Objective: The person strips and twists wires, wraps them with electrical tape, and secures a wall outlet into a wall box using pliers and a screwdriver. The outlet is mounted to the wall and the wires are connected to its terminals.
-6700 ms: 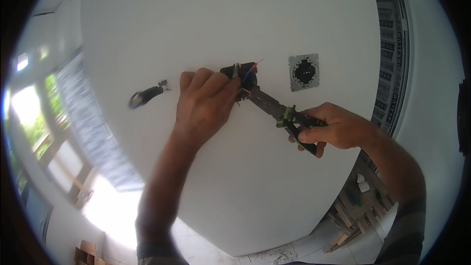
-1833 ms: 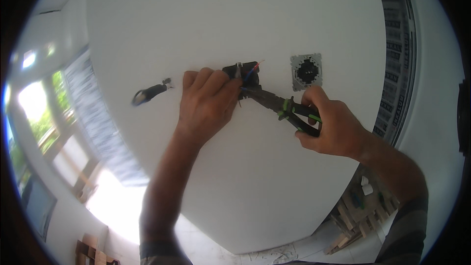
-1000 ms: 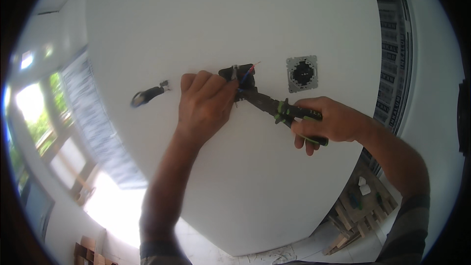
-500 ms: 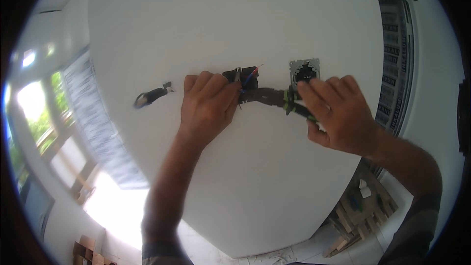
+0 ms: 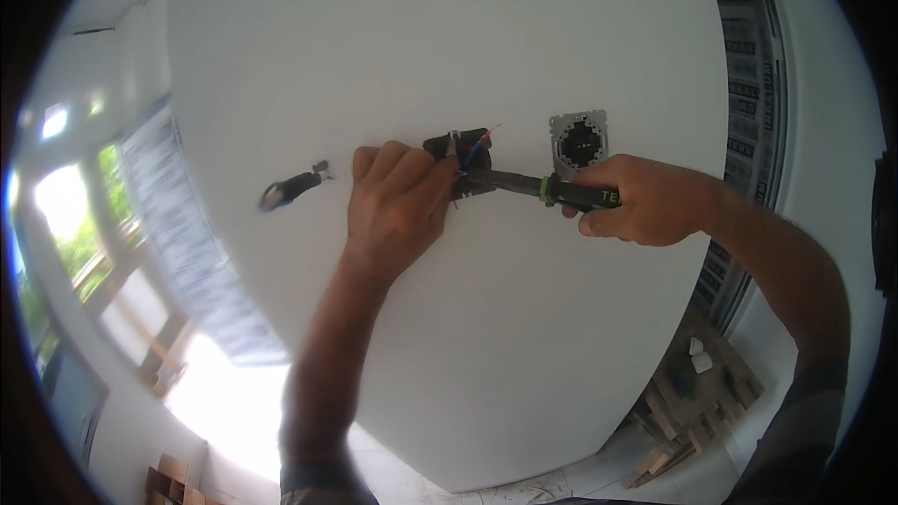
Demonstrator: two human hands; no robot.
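Observation:
My right hand (image 5: 659,201) is closed round the black and green handles of a pair of pliers (image 5: 513,181). The tool lies nearly level, its jaws at the wires in a dark wall box (image 5: 475,185). My left hand (image 5: 398,210) presses against the box's left side, its fingertips pinched on the wires there; the pinched ends are mostly hidden. A red and blue wire (image 5: 480,144) sticks out up and to the right. Just above my right hand, a socket insert with a grey metal frame (image 5: 580,117) is set in the wall.
Left of my left hand, a black-wrapped cable end (image 5: 297,189) pokes from the white wall (image 5: 468,337). A wooden stand (image 5: 720,360) with small items on it stands low at right. Cardboard boxes (image 5: 168,477) sit at lower left, below bright windows.
My right hand has gone from loose, spread fingers on the parted plier handles to a full grip, and the handles have come together. My left hand stays at the box.

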